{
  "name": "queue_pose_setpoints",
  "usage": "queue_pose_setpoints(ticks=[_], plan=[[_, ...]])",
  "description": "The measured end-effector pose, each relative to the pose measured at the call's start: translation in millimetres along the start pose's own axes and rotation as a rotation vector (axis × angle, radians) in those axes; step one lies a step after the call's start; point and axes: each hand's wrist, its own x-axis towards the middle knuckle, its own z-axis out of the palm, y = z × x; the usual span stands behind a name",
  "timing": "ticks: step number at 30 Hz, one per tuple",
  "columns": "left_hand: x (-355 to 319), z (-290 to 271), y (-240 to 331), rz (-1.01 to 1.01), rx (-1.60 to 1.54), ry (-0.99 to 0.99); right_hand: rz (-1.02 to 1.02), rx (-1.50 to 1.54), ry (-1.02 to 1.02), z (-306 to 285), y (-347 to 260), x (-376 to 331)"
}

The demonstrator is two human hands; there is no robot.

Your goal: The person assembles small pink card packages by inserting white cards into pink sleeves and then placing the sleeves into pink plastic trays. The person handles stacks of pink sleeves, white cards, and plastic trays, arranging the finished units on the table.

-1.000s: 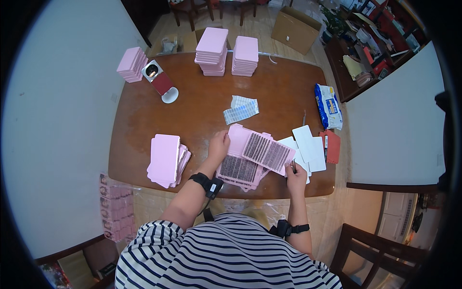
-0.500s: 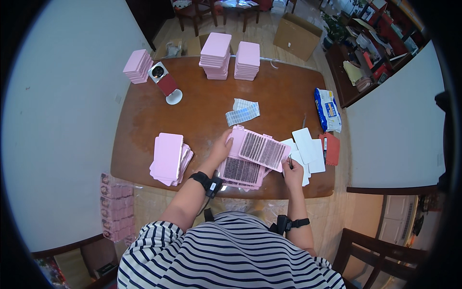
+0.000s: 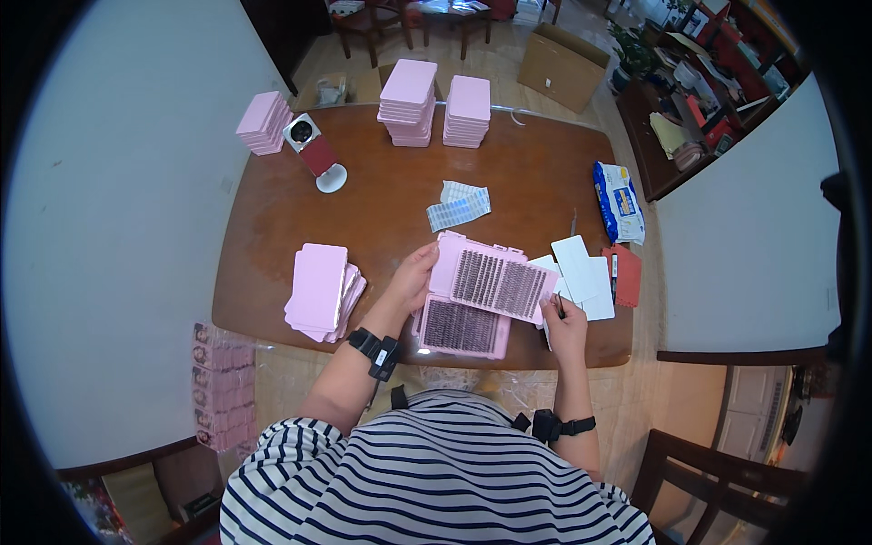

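Observation:
Between my hands is a pink tray of false eyelashes (image 3: 501, 283), its dark lash clusters set in rows. It is tilted and overlaps a second pink lash tray (image 3: 461, 329) nearer my body. My left hand (image 3: 418, 274) grips the upper tray's left end, thumb on top. At its right end, my right hand (image 3: 567, 325) pinches the corner. A thin dark tool, perhaps tweezers (image 3: 559, 307), also sticks out of that hand; its far end is hidden. White cards (image 3: 576, 271) lie partly beneath and beside the tray.
Pink cases stand in stacks (image 3: 407, 95) at the back, and pink panels (image 3: 318, 286) are piled left. Sticker sheets (image 3: 460, 207) lie mid-table. A red-and-white device (image 3: 314, 153) stands back left. Wipes (image 3: 619, 204), a red pad (image 3: 625, 277) and a thin metal tool (image 3: 573, 222) are right.
The upper lash tray has shifted slightly right with both hands, and more of its far edge shows. Both hands still hold it.

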Motion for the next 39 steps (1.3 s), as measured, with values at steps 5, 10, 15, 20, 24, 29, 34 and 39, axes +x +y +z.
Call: queue_pose_setpoints(ticks=[5,10,15,20,24,29,34,39], plan=[[-23,23,0,-0.037,-0.184,0.006,-0.028,-0.062,-0.019,14,-6,5],[-33,32,-2,-0.006,-0.199,0.065,-0.035,-0.002,-0.038,19,-9,4],[-38,33,0,0.019,-0.197,0.028,-0.029,-0.103,-0.066,14,-14,4],[-43,38,1,0.02,-0.177,-0.058,-0.061,-0.077,-0.071,14,-14,3],[-46,42,2,0.017,-0.164,-0.007,-0.054,-0.098,-0.063,15,-13,1],[-47,45,1,0.037,-0.17,-0.018,-0.049,-0.091,-0.041,16,-11,0],[-47,45,-1,0.035,-0.161,-0.025,-0.042,-0.117,-0.034,16,-14,-3],[-49,44,-2,0.038,-0.16,-0.018,-0.065,-0.085,-0.018,18,-17,-6]])
